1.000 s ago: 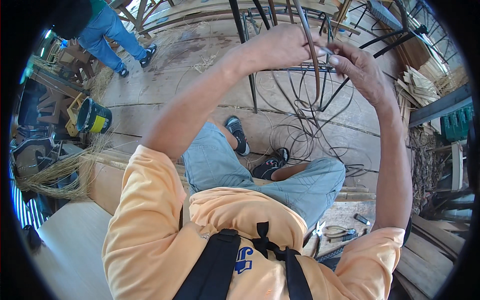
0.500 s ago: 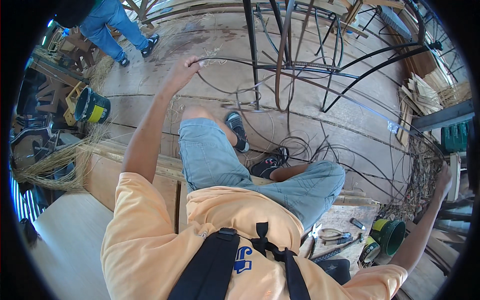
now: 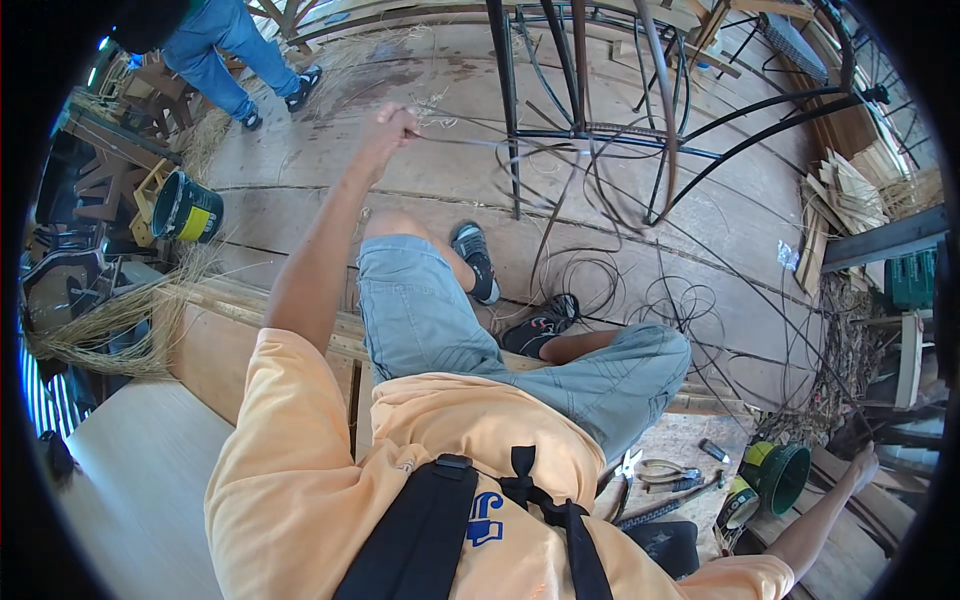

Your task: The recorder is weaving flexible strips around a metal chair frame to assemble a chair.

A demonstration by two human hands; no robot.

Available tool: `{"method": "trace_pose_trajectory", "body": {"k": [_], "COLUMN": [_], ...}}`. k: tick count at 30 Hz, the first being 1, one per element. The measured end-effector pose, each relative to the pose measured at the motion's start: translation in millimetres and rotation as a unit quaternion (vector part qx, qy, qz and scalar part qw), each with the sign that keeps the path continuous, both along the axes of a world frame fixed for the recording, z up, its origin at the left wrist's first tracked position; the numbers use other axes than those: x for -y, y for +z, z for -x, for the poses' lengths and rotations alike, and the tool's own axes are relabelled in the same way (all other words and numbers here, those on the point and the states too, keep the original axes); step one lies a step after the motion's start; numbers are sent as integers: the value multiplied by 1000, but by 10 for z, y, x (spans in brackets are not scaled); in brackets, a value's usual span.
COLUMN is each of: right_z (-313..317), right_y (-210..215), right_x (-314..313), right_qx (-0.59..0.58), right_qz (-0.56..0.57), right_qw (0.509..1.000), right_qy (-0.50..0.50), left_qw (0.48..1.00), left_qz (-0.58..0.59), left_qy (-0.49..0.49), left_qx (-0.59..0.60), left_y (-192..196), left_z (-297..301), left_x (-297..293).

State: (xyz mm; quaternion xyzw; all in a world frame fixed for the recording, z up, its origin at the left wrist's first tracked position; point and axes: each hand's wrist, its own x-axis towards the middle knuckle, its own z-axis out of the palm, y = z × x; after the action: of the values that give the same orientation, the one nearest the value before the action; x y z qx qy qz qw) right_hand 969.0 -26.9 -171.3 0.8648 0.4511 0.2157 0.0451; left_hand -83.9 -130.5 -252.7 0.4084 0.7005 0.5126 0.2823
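On floor, strand (image 3: 520,145) taut left-right, left hand (image 3: 392,125)

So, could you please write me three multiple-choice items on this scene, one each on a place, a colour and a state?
1. Where is the left hand?
A. raised toward the metal frame
B. on the knee
C. in the bucket

2. What colour is the person's shirt?
A. green
B. orange
C. white

3. How is the left hand?
A. open flat
B. closed on a thin strand
C. hidden

Answers: 1 A, the arm stretches forward with the fist near the frame. 2 B, the shirt over the shoulders is pale orange. 3 B, the fist is clenched and a strand runs from it toward the frame. The right hand is stretched far out to the right, by the floor clutter.
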Motion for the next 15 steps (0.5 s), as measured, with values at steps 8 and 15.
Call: {"method": "trace_pose_trajectory", "body": {"k": [8, 15], "right_z": [38, 2063], "right_y": [-491, -472], "right_x": [90, -180], "right_qx": [-226, -776], "right_qz": [-132, -245], "right_qw": [954, 580], "right_qy": [-147, -21], "left_qw": [906, 899], "left_qz": [-83, -9], "left_qy": [32, -49], "left_qx": [413, 436], "left_y": [-530, -706], "left_z": [-492, -1489], "left_x": [-171, -18]}}
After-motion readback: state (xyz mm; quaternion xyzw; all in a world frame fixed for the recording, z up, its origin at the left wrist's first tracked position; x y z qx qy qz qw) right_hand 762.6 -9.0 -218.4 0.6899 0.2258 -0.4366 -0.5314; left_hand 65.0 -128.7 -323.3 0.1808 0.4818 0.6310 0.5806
